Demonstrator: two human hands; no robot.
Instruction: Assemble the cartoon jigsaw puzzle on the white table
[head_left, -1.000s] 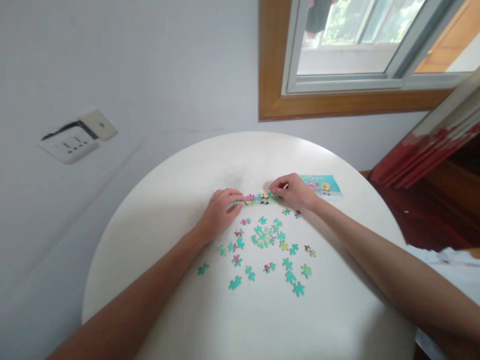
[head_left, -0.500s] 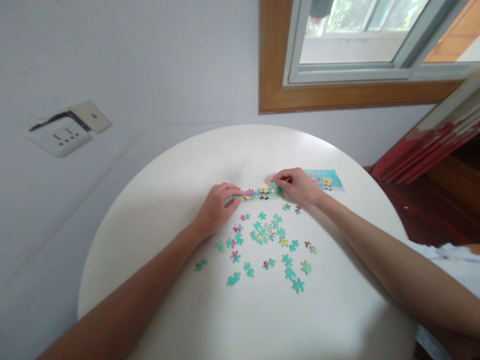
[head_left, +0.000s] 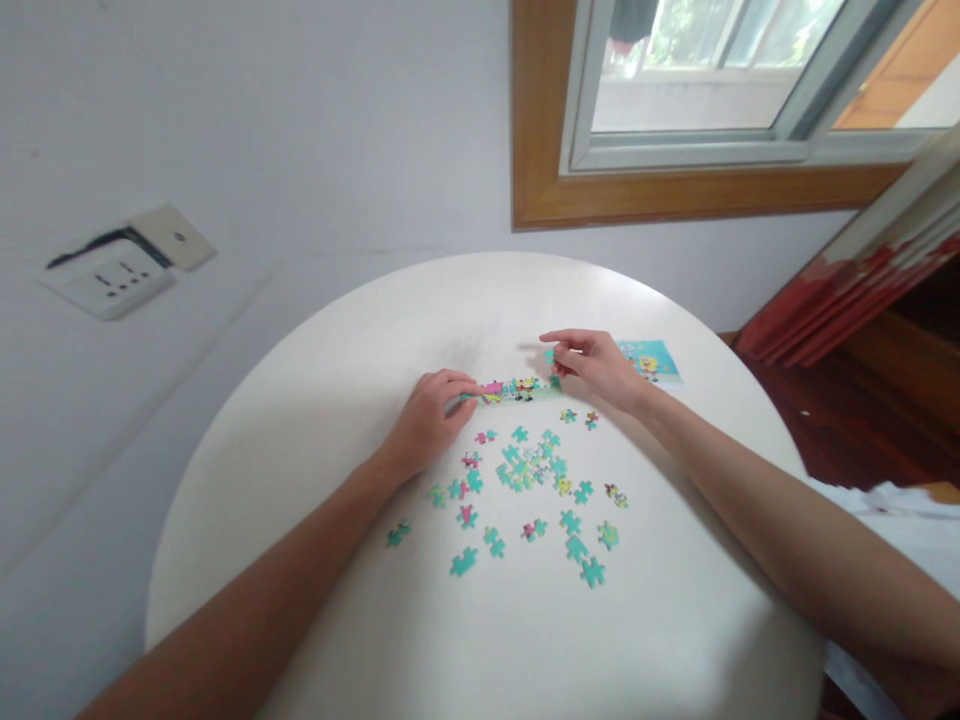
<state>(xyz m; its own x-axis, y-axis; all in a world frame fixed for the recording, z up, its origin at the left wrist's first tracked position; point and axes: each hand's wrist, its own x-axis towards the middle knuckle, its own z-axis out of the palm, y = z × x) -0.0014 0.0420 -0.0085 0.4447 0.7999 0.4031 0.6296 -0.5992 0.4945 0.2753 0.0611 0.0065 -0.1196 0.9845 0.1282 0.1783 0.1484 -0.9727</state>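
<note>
A joined strip of jigsaw pieces (head_left: 517,390), with pink, yellow and teal cartoon figures, lies across the table's middle. My left hand (head_left: 435,410) rests at its left end, fingertips touching it and thumb apart, holding nothing. Just above the strip's right end, my right hand (head_left: 592,365) pinches a teal puzzle piece (head_left: 550,357), its index finger stretched out to the left. The fingers partly hide that piece. Nearer to me is a loose cluster of puzzle pieces (head_left: 529,465), mostly teal, with several more scattered around it.
A picture sheet (head_left: 660,358) with a yellow cartoon figure lies partly behind my right hand. All of this is on a round white table (head_left: 360,620) against the wall. A wall socket (head_left: 112,275) is at left; a window (head_left: 697,80) and red curtain (head_left: 832,290) are at right.
My right hand has lifted slightly off the strip's right end, its index finger now extended and a teal piece showing in its grip. My left hand stays on the strip.
</note>
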